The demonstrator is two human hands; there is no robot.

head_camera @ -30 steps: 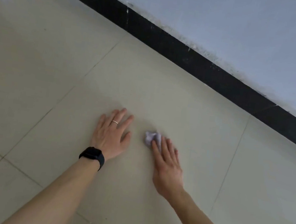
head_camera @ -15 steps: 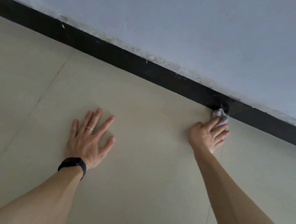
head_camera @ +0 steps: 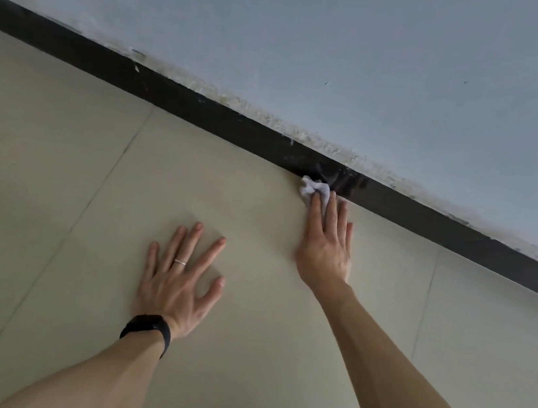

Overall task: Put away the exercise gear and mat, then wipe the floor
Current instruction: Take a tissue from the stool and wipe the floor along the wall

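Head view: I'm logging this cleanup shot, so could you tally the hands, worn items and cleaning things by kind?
Hands: 2, the left hand and the right hand
White cloth: 1
Black wristband: 1
Thin ring: 1
Total: 5

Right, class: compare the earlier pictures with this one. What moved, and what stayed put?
The right hand slid the white cloth forward across the floor, from beside the left hand to the black skirting board. The left hand stayed flat on the floor.
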